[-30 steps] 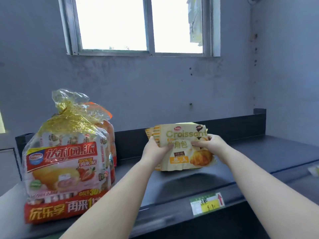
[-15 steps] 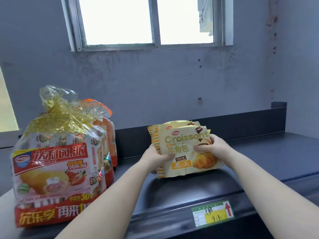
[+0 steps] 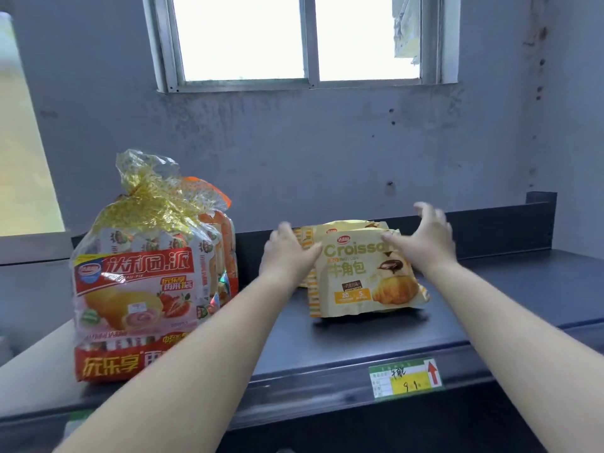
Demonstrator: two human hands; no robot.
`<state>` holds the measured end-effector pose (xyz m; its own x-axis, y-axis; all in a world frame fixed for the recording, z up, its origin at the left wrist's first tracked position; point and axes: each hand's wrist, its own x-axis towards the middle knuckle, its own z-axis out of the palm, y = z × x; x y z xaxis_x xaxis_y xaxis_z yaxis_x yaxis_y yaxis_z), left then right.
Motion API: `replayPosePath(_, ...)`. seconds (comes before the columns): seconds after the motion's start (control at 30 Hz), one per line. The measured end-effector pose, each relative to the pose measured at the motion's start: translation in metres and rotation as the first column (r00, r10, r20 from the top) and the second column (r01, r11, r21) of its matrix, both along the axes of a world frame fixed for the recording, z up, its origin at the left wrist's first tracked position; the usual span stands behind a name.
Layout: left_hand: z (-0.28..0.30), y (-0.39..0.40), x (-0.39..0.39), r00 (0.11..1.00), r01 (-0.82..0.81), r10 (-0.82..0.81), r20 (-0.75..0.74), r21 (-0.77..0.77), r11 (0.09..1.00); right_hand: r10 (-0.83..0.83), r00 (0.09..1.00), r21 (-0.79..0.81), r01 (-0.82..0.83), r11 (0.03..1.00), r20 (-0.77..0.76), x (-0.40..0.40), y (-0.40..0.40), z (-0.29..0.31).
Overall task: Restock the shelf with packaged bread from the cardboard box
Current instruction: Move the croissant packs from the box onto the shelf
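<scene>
Yellow croissant packs stand leaning on the dark top shelf, one in front and at least one more behind it. My left hand is at the packs' left edge with fingers loosely spread, blurred, touching or just off the wrapper. My right hand hovers at their upper right corner with fingers spread and the thumb near the front pack's top edge. Neither hand grips a pack. The cardboard box is out of view.
A large red and pink bag of pies with a gold tied top stands at the shelf's left, with an orange bag behind it. A green and yellow price tag sits on the shelf's front rail. Behind is a grey wall with a window.
Both hands have let go of the croissant packs and spread open, the right one lifting up and right. The packs now rest on the shelf by themselves.
</scene>
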<state>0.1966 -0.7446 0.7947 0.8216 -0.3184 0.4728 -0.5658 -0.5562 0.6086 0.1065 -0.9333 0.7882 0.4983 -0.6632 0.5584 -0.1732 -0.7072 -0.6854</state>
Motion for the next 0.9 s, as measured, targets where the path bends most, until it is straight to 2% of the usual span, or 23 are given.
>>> replayPosePath(0.1, 0.052, 0.025, -0.010, 0.980, 0.040, -0.027, 0.198, -0.063, 0.997, 0.116, 0.972, -0.136, -0.089, 0.987, 0.206, 0.003, 0.036, 0.046)
replayPosePath(0.2, 0.100, 0.077, -0.019, 0.940, 0.011, 0.032, 0.341, -0.125, 0.992, 0.321, 0.903, -0.266, -0.247, 0.932, 0.285, 0.011, 0.097, 0.094)
replayPosePath(0.3, 0.122, 0.151, -0.028, 0.862, -0.122, 0.200, 0.466, -0.192, 0.974, 0.530, 0.799, -0.392, -0.408, 0.824, 0.283, 0.013, 0.186, 0.120)
replayPosePath(0.37, 0.118, 0.210, -0.036, 0.799, -0.230, 0.312, 0.514, -0.217, 0.949, 0.681, 0.705, -0.477, -0.537, 0.696, 0.199, 0.014, 0.254, 0.121)
replayPosePath(0.43, 0.101, 0.274, -0.041, 0.761, -0.352, 0.415, 0.498, -0.220, 0.910, 0.786, 0.617, -0.531, -0.655, 0.538, 0.036, 0.021, 0.323, 0.109)
replayPosePath(0.5, 0.073, 0.341, -0.048, 0.748, -0.493, 0.522, 0.409, -0.184, 0.850, 0.829, 0.540, -0.535, -0.748, 0.392, -0.148, 0.032, 0.390, 0.087)
replayPosePath(0.6, 0.030, 0.435, -0.066, 0.693, -0.684, 0.661, 0.287, -0.030, 0.729, 0.836, 0.430, -0.485, -0.842, 0.237, -0.340, 0.043, 0.478, 0.050)
replayPosePath(0.77, -0.016, 0.558, -0.121, 0.561, -0.827, 0.810, 0.170, 0.151, 0.541, 0.869, 0.204, -0.356, -0.934, 0.035, -0.451, 0.030, 0.600, 0.007)
replayPosePath(0.9, -0.045, 0.629, -0.158, 0.483, -0.858, 0.870, 0.099, 0.249, 0.449, 0.858, 0.094, -0.308, -0.948, -0.078, -0.504, 0.015, 0.685, -0.026)
